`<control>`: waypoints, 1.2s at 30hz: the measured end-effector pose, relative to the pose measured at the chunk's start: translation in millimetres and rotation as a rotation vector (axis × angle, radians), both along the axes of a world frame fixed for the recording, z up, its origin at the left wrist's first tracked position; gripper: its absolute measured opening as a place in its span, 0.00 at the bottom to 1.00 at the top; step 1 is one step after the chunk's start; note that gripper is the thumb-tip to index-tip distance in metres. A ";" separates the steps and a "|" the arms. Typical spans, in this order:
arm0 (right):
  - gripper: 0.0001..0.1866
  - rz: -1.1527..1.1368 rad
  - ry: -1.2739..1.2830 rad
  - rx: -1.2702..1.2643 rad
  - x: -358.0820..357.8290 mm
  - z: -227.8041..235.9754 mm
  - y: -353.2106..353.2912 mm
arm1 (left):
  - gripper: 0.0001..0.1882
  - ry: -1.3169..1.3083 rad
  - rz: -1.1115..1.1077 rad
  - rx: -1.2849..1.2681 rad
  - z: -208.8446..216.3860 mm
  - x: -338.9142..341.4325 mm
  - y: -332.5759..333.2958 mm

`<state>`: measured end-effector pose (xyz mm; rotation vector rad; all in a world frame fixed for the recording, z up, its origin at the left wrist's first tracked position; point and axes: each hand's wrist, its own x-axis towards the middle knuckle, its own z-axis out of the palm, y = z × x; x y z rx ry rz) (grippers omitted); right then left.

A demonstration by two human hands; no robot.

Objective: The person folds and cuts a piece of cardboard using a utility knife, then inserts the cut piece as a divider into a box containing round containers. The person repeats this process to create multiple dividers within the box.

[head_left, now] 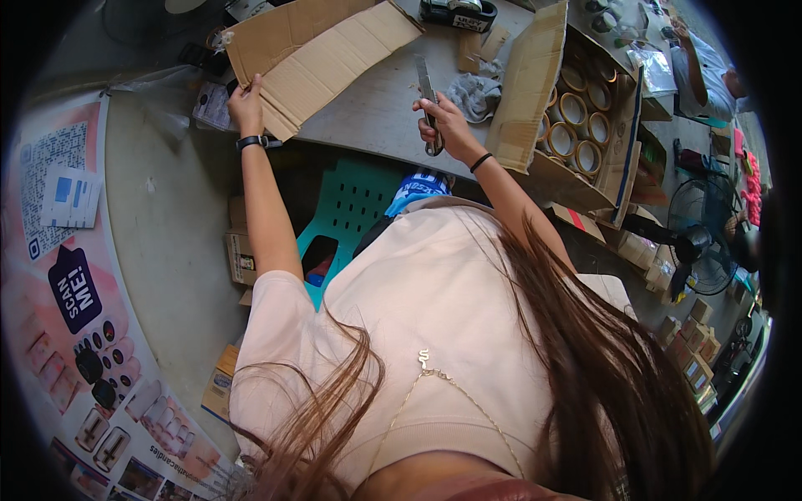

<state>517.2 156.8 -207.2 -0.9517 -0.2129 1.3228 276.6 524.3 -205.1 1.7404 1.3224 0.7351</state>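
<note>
My left hand (246, 107) grips the near left edge of a folded sheet of brown corrugated cardboard (334, 67), its thumb and fingers closed on it. The sheet lies tilted over the table's left part, with a crease along its length. In my right hand (449, 125) is a box cutter (426, 82), its blade pointing up and away from me. The fingers wrap round its handle. The cutter is apart from the cardboard, to its right. Close beyond my right hand lies a crumpled grey cloth (474, 96).
An open cardboard box (518, 100) full of tape rolls (575, 108) stands right of my right hand. A black tape dispenser (458, 13) sits at the table's far side. A green plastic chair (342, 209) is below the table edge. A fan (700, 238) and another person (710, 79) are at the right.
</note>
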 end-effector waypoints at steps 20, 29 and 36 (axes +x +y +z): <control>0.23 -0.220 0.159 -0.323 -15.5 -42.8 -23.6 | 0.49 0.625 -0.314 -0.459 -128.7 40.8 -230.7; 0.28 -0.074 0.102 -0.347 -31.1 -50.8 -24.2 | 0.47 0.322 0.347 -0.609 -205.6 -25.3 -115.6; 0.34 -0.259 0.106 -0.400 -23.7 -65.4 -34.3 | 0.11 0.043 0.141 -0.788 -215.1 -58.7 -86.4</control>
